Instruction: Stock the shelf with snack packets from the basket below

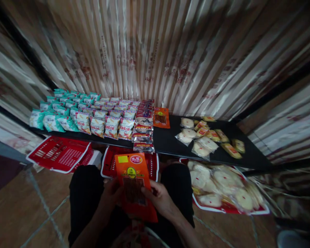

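- A flat orange plastic packet with a dark see-through window (134, 189) is held above the lap, in front of the black flat shelf's (167, 144) front edge, with its yellow-labelled end pointed toward the shelf.
- Its left side is gripped by the left hand (112, 189); the grip is closed narrowly on the packet.
- Its right side is gripped by the right hand (160, 196), with the thumb laid over the window; this grip is likewise filled by the packet.
- A second orange packet with a similar window (161, 118) is laid flat at the shelf's back edge, near its middle.
- Just beside it, to the left, a column of dark red and silver foil packets (144, 119) is stretched from the back edge to the front edge.
- Next come rows of white puffed bags with red print and striped ends (111, 125); the left end is filled by teal and white puffed bags (54, 117).
- Toward the right end, pale round discs in clear wrapping (187, 135) and small yellow packets (223, 136) are scattered.
- Below the front edge, a red plastic basket with a white rim is seen at the left corner (59, 155), another at the middle (108, 167); more wrapped discs are held in a third at the right (217, 209).
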`<state>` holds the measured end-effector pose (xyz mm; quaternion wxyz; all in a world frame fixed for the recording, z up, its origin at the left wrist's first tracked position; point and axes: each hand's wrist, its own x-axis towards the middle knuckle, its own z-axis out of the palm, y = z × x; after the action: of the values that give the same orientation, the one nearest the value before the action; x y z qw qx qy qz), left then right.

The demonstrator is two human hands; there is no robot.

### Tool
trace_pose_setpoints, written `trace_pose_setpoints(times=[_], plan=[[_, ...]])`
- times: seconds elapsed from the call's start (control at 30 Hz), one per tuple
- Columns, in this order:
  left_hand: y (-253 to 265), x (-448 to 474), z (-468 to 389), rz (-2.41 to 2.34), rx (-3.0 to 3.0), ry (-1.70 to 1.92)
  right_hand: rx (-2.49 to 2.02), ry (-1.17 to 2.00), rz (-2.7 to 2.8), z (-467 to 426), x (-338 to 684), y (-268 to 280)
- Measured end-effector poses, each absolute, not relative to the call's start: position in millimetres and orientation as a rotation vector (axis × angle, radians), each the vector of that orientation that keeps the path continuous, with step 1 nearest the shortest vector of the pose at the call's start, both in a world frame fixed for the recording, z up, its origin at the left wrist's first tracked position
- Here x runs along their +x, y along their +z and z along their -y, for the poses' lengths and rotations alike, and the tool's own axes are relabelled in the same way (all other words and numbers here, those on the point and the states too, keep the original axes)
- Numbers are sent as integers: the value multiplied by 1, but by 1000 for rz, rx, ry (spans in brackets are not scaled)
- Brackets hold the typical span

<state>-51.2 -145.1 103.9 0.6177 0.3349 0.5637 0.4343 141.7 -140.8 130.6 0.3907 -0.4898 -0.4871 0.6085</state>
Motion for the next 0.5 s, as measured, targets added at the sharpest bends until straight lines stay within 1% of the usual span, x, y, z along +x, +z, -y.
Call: trace_pose_setpoints(times=[0.13, 0.23, 0.33, 0.4, 0.5], plan=[[122, -11, 130, -1342, 966, 1136, -1215, 1168, 1544, 142, 165, 168], [144, 22, 128, -1060, 1045, 1137, -1251, 949, 1553, 143, 182, 185], [165, 51, 127, -746, 971, 910, -1340, 786, 1453, 143, 196, 186], [173, 71, 123, -651, 897, 804, -1375, 704, 1403, 143, 202, 180], [175, 102, 117, -652, 795, 852, -1412, 616, 1408, 145, 208, 172]])
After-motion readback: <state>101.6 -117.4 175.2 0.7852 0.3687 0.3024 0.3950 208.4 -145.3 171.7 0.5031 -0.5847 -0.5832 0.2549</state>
